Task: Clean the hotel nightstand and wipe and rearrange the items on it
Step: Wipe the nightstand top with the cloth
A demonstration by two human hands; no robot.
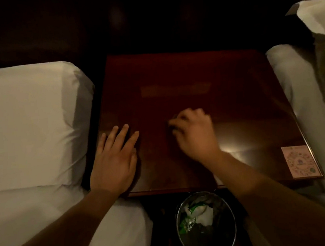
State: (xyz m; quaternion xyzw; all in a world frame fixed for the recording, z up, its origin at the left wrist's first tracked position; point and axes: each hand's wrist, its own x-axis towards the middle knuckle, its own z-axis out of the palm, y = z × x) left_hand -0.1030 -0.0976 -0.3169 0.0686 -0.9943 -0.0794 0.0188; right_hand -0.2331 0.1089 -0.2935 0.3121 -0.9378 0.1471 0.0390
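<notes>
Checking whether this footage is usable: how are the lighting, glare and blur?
Head view: very dim, background nearly black; glare patch on the nightstand near the right hand, which is motion-blurred; left hand sharper; wide-angle bending at the edges.

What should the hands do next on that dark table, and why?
Probably sweep the right hand toward the table's near edge, above the bin. Its fingers are curled and blurred near the middle of the nightstand, perhaps on something small and dark, though I cannot tell. The left hand lies flat, steadying. The pink card sits at the near right corner.
</notes>
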